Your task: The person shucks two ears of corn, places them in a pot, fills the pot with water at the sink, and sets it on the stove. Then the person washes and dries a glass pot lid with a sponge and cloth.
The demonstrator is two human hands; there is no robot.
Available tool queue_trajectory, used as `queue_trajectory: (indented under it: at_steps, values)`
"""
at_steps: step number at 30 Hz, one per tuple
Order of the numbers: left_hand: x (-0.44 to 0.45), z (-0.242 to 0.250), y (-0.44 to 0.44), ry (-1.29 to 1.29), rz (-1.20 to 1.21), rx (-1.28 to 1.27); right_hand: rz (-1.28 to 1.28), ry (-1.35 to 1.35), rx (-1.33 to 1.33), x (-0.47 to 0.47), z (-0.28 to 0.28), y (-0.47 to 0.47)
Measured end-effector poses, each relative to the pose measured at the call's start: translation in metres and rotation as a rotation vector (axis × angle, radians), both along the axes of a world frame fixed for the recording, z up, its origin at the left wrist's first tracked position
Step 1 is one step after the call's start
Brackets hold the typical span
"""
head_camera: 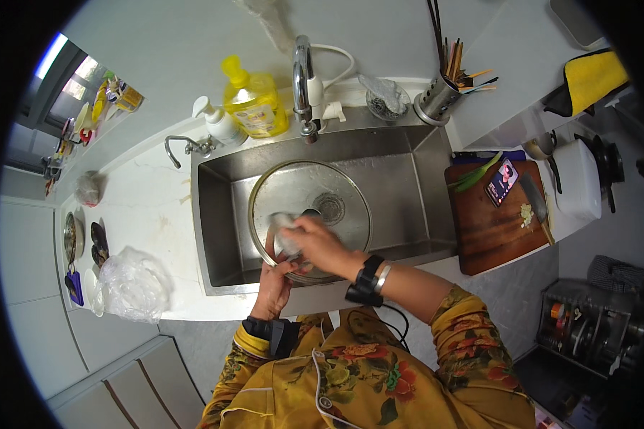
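Observation:
A round glass pot lid point(349, 185) with a metal rim is held over the stainless steel sink point(397, 198), and the drain shows through its glass. At the near left of the rim, my left hand point(275, 287) grips the lid, some of its fingers visible behind the glass. My right hand point(322, 244) presses a pale, blurred scrubbing pad or cloth point(284, 228) against the lid's surface. Part of a dark knob shows just above my right hand's fingers. Above the sink hangs a chrome faucet point(302, 86); no stream of water can be made out.
Behind the sink stand a yellow soap bottle point(257, 107), a white pump bottle point(219, 123) and a chopstick holder point(437, 99). To the right, a wooden cutting board point(488, 230) bears a cleaver point(534, 198), green onion point(477, 174) and phone point(502, 182). A plastic bag point(134, 284) lies left.

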State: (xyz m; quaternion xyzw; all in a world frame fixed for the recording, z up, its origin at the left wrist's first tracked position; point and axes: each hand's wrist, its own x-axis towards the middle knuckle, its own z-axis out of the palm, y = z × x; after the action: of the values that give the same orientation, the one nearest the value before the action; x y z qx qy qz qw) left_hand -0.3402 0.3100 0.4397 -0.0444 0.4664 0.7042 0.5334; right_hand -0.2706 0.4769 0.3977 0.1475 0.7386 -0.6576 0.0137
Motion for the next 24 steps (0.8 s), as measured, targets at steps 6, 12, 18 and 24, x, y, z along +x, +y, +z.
queue_trajectory:
  at_steps: [6,12,18,24]
  values:
    - [0.006,0.01,0.003,0.033,0.004,0.066,-0.268,0.209,0.831,-0.032,-0.01,0.038]
    - [0.001,0.014,0.003,0.076,0.079,0.099,-0.1,-0.133,1.008,0.025,-0.028,0.059]
    - [-0.005,-0.001,0.013,0.094,0.203,0.068,-0.114,0.231,0.544,0.05,-0.005,-0.027]
    - [0.003,0.004,0.014,0.121,0.233,0.028,-0.342,-0.074,0.675,0.051,-0.004,-0.006]
